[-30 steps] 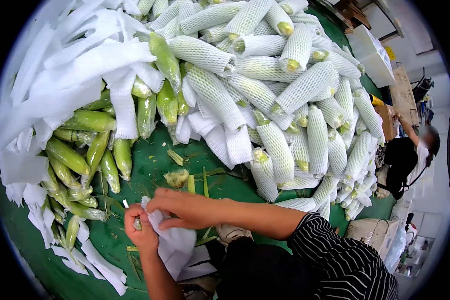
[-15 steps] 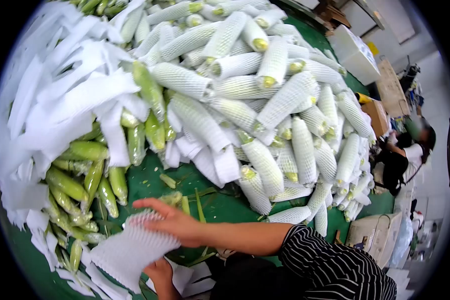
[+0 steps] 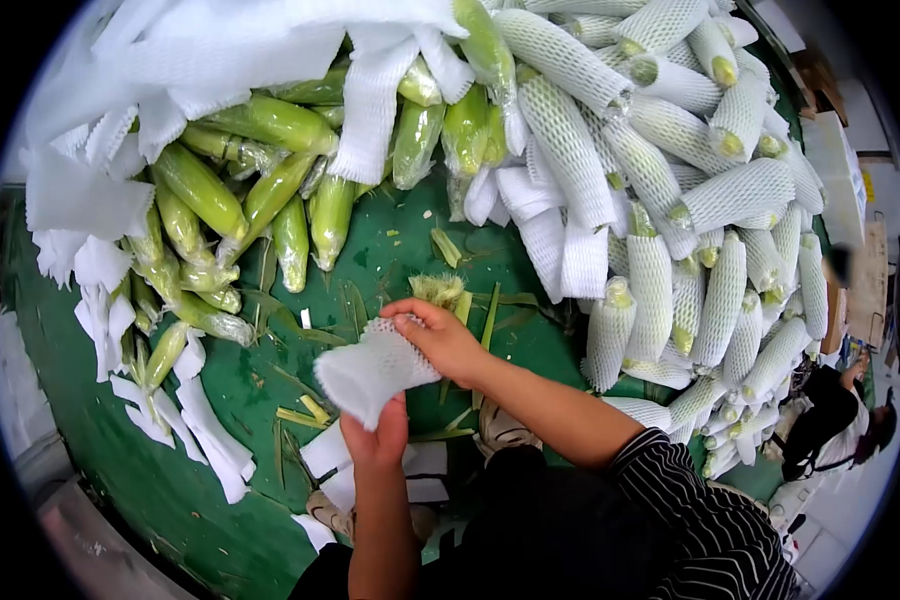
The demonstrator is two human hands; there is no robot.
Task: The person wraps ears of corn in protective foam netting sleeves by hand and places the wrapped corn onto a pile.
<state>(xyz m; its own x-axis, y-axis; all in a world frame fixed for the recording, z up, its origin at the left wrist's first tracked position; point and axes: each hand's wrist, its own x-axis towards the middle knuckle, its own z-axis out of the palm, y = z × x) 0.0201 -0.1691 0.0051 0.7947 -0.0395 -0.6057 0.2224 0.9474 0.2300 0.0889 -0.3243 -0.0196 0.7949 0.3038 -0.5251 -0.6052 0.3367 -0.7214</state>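
Both hands hold a white foam net sleeve (image 3: 372,368), bent between them in front of my body. My right hand (image 3: 438,342) grips its right end, thumb and fingers closed on the foam. My left hand (image 3: 377,436) pinches its lower edge from below. I cannot make out anything inside the sleeve. Beyond the hands lie several green corn cobs (image 3: 202,190) wrapped in clear film, partly covered by a heap of loose foam sleeves (image 3: 210,60). To the right is a large pile of corn cobs in foam nets (image 3: 650,290).
The green floor (image 3: 370,235) carries husk scraps (image 3: 446,247) and loose foam strips (image 3: 215,430). My shoe (image 3: 505,425) is just below my right forearm. At the far right another person (image 3: 835,415) is near a cardboard box (image 3: 835,315) and a white box (image 3: 835,170).
The foam sleeve has moved right and away from the wrapped cobs, and looks more bunched up. My left hand has risen into fuller view, and my right hand's fingers have closed on the foam.
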